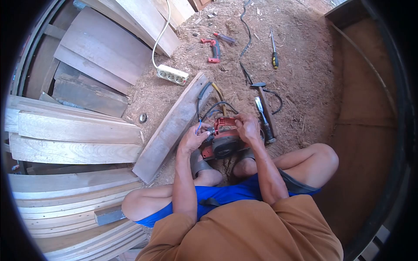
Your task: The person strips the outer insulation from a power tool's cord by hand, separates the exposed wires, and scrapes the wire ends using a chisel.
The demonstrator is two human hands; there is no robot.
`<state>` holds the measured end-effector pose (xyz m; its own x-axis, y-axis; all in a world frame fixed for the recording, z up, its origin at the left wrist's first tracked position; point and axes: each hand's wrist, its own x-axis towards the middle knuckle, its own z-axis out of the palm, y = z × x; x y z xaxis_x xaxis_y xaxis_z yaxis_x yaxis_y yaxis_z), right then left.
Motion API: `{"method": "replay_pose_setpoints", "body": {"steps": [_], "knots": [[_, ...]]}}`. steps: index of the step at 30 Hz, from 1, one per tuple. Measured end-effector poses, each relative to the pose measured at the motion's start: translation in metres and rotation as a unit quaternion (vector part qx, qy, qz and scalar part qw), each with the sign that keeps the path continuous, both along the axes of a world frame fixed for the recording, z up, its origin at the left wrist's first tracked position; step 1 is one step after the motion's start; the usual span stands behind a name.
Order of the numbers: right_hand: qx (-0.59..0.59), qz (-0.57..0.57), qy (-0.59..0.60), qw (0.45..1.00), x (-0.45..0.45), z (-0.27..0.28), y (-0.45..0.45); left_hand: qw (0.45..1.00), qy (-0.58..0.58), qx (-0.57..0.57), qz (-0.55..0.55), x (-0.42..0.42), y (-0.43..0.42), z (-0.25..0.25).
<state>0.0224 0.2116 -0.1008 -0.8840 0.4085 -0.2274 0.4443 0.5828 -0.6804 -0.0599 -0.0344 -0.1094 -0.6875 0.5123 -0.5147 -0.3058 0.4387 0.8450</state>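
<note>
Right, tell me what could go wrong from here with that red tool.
The thin blue wire by the left hand could get tugged loose or pinched against the red power tool.

Wood shavings lie all around, so some might get in among the tool's exposed parts.

The chisel lies beside the hammer with its blade bare, close to the right hand; a careless reach could mean a cut.

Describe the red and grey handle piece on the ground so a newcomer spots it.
Find the white, oblong socket strip on the sawdust-strewn ground. Up and right of it in the picture lies the red and grey handle piece. Unlike the slim, straight, purplish tool just above it, this is bracket-shaped, with red ends jutting left.
</note>
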Motion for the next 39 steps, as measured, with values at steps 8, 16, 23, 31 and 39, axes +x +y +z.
{"method": "replay_pose_setpoints", "body": {"steps": [8,16,23,31,39], "knots": [[-0.012,-0.011,0.018,1.0,0.0,0.007,-0.005,1.0,0.004,-0.009,-0.021,0.001,0.005,0.002],[-0.015,0.009,0.057,0.998,-0.001,0.004,-0.01,0.996,0.066,-0.046,-0.04,0.004,0.005,-0.007],[-0.038,0.024,0.088,0.995,-0.001,0.003,-0.01,0.988,0.094,-0.107,-0.056,0.002,0.01,0.011],[-0.07,0.01,0.078,0.994,-0.002,0.004,-0.01,0.983,0.129,-0.116,-0.065,0.002,0.01,0.01],[-0.069,0.007,0.059,0.996,-0.003,0.017,-0.009,0.986,0.088,-0.129,-0.053,0.001,0.011,0.022]]}}
